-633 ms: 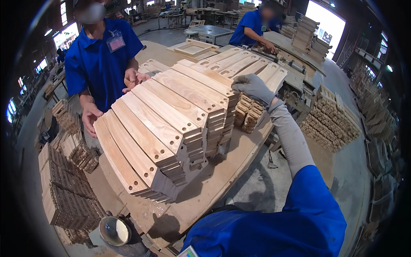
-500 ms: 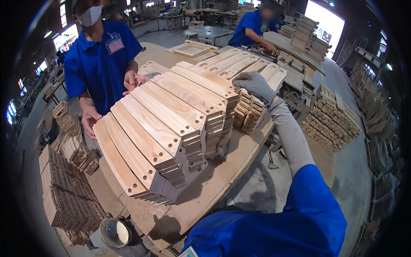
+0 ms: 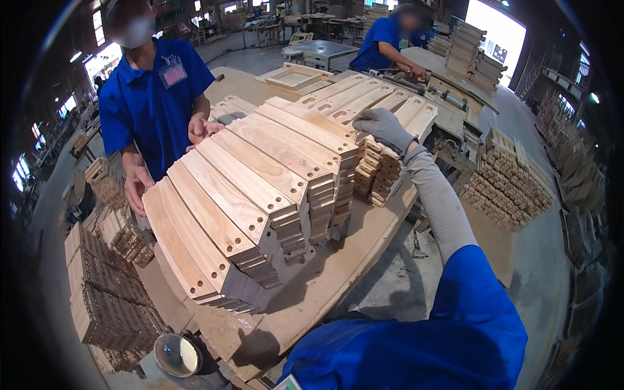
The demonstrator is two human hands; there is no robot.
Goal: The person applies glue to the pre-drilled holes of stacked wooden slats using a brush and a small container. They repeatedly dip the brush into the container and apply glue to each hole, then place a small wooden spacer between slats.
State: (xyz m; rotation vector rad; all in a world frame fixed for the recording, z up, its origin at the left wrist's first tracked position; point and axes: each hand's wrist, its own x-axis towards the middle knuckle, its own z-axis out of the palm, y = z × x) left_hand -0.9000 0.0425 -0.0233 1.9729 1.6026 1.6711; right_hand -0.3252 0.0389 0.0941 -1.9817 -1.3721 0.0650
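Slightly curved wooden slats with paired round holes at their ends lie in stacked rows across the table. Over the far right end of these rows is my right hand, in a grey glove, its fingers curled together; whatever they pinch is hidden. A second group of slats with oval slots lies just beyond it. Low on the left, my left hand, dark and partly in shadow, grips a round bowl holding a pale cream liquid. Most of that hand's fingers are out of sight behind the bowl.
Across the table, a masked co-worker in blue has both hands at the slats' far ends. Another person works at a machine farther back. Stacked wooden parts stand at left, and more at right.
The whole view has shifted slightly. My right hand keeps its curled pose over the slat ends, and the bowl stays in my left hand. The co-worker's hands remain at the slats.
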